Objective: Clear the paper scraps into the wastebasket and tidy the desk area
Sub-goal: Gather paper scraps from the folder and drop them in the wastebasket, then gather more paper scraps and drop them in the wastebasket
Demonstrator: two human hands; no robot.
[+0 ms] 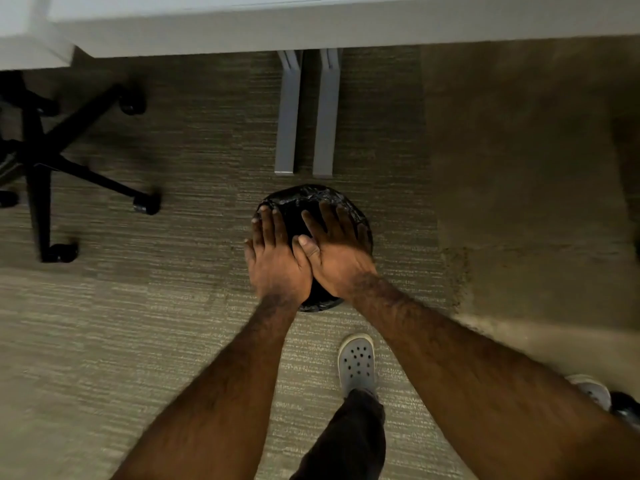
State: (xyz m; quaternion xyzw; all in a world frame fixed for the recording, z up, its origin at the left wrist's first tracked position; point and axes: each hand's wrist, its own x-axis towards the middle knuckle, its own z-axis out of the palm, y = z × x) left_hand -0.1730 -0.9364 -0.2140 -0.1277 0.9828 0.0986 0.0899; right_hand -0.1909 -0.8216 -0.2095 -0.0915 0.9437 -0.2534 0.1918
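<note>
Looking down from my head camera, I have both hands over the wastebasket (313, 202), which stands on the carpet (138, 323) at the centre of my view, just this side of the two grey desk legs (306, 116) at 12 o'clock. My left hand (275, 258) is flat with fingers stretched toward 12, and my right hand (334, 251) lies beside it, fingers fanned wide, the thumbs touching; neither visibly holds a scrap, though I cannot see my palms. I judge this to be the dropping or brushing-off step, so I would keep both palms square above the opening and rub them there so that nothing falls onto the floor. The basket has a black liner (304, 194) bunched over its rim; its inside is dark and mostly hidden by my hands, so I cannot tell what is in it. A chair base (38, 147) sits at 9 o'clock, my grey clog (356, 363) at 6, and the desk edge (311, 26) runs across 12.
</note>
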